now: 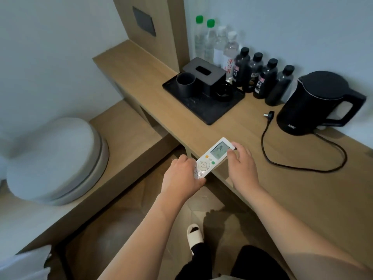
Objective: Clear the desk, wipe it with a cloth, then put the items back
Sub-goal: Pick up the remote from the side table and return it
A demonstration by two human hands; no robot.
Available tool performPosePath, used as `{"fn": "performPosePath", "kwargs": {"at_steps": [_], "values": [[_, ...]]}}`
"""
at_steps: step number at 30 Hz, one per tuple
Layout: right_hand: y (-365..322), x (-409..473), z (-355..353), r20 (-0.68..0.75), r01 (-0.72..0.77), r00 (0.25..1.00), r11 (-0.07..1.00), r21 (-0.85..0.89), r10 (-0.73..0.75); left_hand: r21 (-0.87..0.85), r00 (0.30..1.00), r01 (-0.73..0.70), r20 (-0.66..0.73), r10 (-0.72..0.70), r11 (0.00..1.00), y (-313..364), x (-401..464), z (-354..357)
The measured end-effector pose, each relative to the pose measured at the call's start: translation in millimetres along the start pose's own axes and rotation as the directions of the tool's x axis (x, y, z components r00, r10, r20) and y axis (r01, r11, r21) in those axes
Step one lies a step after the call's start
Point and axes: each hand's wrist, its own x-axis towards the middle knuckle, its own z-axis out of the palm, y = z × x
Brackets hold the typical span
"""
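A white remote control [214,156] with a grey screen lies over the front edge of the wooden desk [282,178]. My left hand [181,174] grips its button end, off the desk edge. My right hand [240,158] pinches the screen end with curled fingers. On the desk stand a black tray [193,108] with a black cup [185,83], a black tissue box [203,74] and a small dark dish [224,91]. Behind them are clear water bottles [210,41], several black bottles [260,75] and a black kettle [316,102] with its loose cord [298,166].
A lower wooden ledge [121,126] on the left carries a round grey-white cushion [54,158]. A dark wall panel [144,21] sits on the wooden column. Below, a foot in a white slipper [194,235] stands on the wood floor.
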Motion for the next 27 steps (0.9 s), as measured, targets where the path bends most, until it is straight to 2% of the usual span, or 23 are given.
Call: {"fn": "performPosePath", "kwargs": {"at_steps": [4,9,13,19,27], "values": [[-16,41,6,-0.104,-0.021,0.994,1.0,0.021,0.023,-0.004,0.997,-0.072,0.031,0.072,0.997,5,55,-16],[-15,99,3,-0.185,-0.122,0.974,0.991,0.06,0.131,0.009,0.988,-0.117,0.1,0.116,0.993,30,116,-14],[-15,150,-6,-0.154,-0.156,0.974,0.986,0.065,0.164,0.049,0.988,-0.113,0.108,0.107,0.992,50,161,-11],[-9,237,-15,-0.184,-0.199,0.963,0.98,-0.01,0.194,0.137,0.982,-0.13,0.154,0.108,0.982,83,228,7],[28,316,-10,-0.162,-0.239,0.962,0.963,-0.123,0.218,0.136,0.97,-0.088,0.237,0.054,0.987,104,298,57]]}}
